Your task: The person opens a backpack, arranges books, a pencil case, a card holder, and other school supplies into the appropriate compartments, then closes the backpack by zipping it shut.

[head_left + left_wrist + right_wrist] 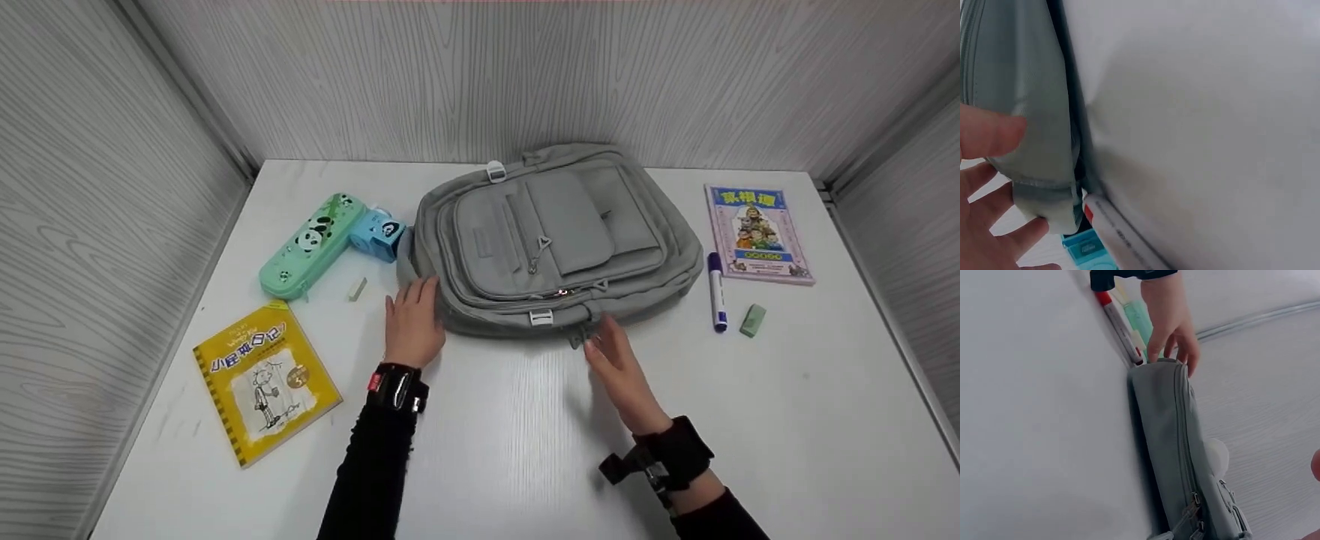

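A grey backpack (577,225) lies flat on the white table, its pocketed front facing up. My left hand (414,322) rests at its lower left end; in the left wrist view the fingers (1002,205) are spread by the grey fabric (1039,101). The right wrist view also shows this left hand (1174,329) touching the bag's end. My right hand (621,367) is at the near edge, beside a dangling strap piece (579,335), thumb and fingers apart. Only fingertips (1316,466) of it show in its own wrist view, near the zipped side (1165,427).
Left of the bag are a green panda pencil case (315,244), a blue panda box (377,234), a small pale eraser (358,289) and a yellow book (268,382). A red-capped marker (1120,326) lies near the left hand. On the right are a comic-covered book (757,234), purple marker (718,292) and green eraser (752,320).
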`<state>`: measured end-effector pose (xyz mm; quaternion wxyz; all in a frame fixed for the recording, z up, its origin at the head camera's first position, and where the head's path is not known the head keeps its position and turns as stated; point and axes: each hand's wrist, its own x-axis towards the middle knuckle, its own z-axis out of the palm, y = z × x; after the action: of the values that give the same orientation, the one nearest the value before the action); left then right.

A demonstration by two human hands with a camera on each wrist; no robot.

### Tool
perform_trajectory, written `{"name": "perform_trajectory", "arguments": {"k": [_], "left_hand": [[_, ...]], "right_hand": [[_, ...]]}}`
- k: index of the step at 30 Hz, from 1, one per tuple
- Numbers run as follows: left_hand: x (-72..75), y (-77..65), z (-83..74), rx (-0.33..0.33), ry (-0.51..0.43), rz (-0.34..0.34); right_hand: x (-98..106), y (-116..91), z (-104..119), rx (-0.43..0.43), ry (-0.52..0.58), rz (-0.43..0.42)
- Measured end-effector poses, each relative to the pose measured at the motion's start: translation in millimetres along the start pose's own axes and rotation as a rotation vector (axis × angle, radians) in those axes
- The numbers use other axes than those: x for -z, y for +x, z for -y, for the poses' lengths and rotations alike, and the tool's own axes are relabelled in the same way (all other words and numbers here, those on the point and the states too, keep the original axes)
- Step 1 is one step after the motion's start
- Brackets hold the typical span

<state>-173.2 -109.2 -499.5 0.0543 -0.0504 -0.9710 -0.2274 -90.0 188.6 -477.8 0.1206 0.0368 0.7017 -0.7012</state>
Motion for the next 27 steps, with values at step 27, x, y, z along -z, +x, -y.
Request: {"name": "perform_trajectory", "arguments": {"k": [27], "left_hand": [[-11.1,-52.6,-39.8,-0.215,0.064,-0.067]], "right_hand": [[15.5,8.6,-0.5,0.059,0.039,-0.021]]}}
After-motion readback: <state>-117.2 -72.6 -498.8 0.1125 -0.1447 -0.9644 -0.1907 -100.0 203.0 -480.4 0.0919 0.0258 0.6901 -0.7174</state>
